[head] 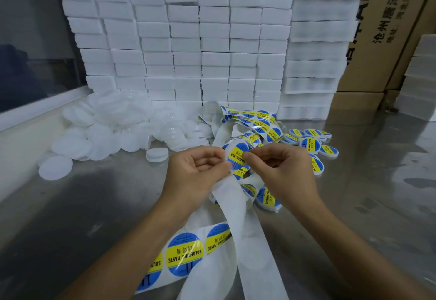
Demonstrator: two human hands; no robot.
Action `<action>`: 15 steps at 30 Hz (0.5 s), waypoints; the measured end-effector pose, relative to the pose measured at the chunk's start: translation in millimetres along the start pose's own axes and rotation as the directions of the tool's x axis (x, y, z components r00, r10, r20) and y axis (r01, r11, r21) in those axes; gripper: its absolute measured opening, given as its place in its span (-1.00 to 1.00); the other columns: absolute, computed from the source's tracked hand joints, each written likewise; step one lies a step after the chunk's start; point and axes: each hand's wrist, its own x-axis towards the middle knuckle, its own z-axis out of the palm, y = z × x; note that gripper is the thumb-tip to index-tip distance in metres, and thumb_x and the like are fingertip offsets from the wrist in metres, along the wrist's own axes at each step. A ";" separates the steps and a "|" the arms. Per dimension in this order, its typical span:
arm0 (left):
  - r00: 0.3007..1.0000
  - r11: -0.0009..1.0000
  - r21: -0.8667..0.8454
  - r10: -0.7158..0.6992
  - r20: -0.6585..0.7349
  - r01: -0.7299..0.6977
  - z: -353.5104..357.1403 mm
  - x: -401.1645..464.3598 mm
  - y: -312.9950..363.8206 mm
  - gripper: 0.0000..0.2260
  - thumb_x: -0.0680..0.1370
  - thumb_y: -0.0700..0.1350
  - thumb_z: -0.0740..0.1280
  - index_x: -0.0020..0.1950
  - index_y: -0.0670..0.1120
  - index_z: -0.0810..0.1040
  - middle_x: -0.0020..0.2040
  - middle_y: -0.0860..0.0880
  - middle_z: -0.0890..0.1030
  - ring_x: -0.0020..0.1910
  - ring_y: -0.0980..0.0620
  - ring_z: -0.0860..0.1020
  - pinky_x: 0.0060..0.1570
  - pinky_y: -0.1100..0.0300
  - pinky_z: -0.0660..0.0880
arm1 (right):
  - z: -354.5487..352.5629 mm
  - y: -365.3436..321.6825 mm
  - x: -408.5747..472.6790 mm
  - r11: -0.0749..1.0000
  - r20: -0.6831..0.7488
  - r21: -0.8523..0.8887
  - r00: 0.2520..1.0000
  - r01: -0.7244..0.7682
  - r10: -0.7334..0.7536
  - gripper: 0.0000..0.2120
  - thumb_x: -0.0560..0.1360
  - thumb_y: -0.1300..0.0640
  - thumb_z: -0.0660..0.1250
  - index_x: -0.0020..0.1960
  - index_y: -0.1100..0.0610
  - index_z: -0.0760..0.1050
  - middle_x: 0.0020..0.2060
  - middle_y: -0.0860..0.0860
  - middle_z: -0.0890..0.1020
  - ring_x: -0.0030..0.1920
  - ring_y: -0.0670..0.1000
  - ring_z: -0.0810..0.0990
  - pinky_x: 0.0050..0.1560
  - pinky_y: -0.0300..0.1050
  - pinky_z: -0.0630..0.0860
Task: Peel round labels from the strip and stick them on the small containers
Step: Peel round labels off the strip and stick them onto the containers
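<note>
Head view looked down on a steel table [82, 205] backed by a wall of stacked white foam blocks [200, 47], with cardboard cartons [387, 28] behind and to the right of it. Left of centre, against the blocks, lay a heap of small white containers [113, 125], unlabelled. A long white backing strip [238, 217] trailed from the near edge of the table up to the hands and on in loops toward the blocks, carrying blue and yellow round stickers marked SOLDERING PASTE. To the right of the hands sat a cluster of labelled containers [311, 144], some touching one another. The left hand [200, 170] had its fingers curled, thumb and fingers gripping the strip at its left edge. The right hand [283, 165] was curled too, its fingertips pinching the right edge of a round label [237, 156] held between both hands, above the table's middle; whether the label had lifted off the backing could not be told.
</note>
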 end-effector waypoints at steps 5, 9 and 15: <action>0.995 0.970 -0.222 -0.084 0.056 0.094 -0.3 0.1 3.4 -0.87 0.32 -0.33 0.49 -0.21 -0.14 0.66 -0.25 -0.19 0.68 -0.23 -0.11 0.69 -0.21 0.15 0.64 | 0.7 4.7 -0.2 0.996 -0.106 -0.083 0.994 0.014 -0.022 -0.83 0.38 -0.04 0.54 -0.15 -0.01 0.60 -0.44 -0.11 0.63 -0.40 -0.13 0.62 -0.27 -0.08 0.57; 0.982 0.918 -0.357 -0.133 0.132 0.172 -0.2 -0.6 3.4 -0.71 0.25 -0.25 0.46 -0.06 -0.24 0.57 -0.19 -0.20 0.68 -0.18 -0.13 0.70 -0.16 0.14 0.63 | 8.2 2.3 -4.9 0.994 0.036 0.071 0.996 0.083 -0.086 -0.71 0.40 0.03 0.53 0.09 -0.12 0.57 -0.23 -0.12 0.65 -0.35 -0.10 0.65 -0.27 -0.22 0.57; 0.967 0.907 -0.364 -0.139 0.214 0.211 -1.2 -0.6 5.1 -0.66 0.29 -0.28 0.43 0.06 -0.16 0.64 -0.15 -0.23 0.68 -0.15 -0.11 0.69 -0.16 0.15 0.62 | 10.3 1.6 -1.3 0.946 0.086 0.323 0.996 -0.017 -0.012 -0.83 0.46 0.19 0.45 0.04 0.06 0.60 -0.36 -0.06 0.65 -0.39 -0.10 0.60 -0.32 -0.28 0.52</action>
